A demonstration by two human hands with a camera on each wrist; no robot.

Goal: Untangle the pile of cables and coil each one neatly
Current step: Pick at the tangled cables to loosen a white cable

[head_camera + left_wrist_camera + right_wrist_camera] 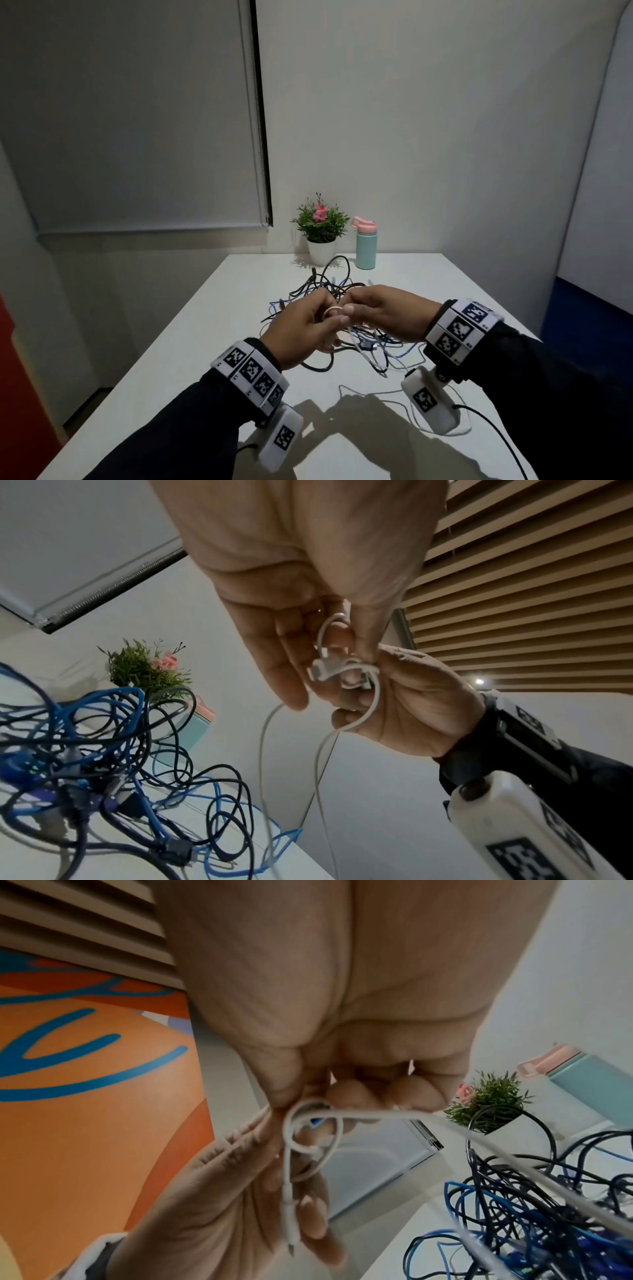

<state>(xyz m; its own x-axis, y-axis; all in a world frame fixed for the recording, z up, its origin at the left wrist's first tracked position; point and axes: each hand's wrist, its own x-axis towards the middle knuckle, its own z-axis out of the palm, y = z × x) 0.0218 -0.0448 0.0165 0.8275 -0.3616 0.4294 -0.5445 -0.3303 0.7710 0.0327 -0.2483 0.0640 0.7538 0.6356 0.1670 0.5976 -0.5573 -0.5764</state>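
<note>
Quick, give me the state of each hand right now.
Left hand: fingers curled, pinching a small loop of the white cable.
Right hand: fingers curled, pinching the same white cable beside the left.

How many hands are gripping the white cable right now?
2. The left hand and right hand meet above the cable pile, both pinching the white cable at its small loops; its slack hangs to the table.

Dim, grey indoor light, soft shadows of the arms on the table [191,329], strong bending at picture edges, wrist views soft and blurred up close
</note>
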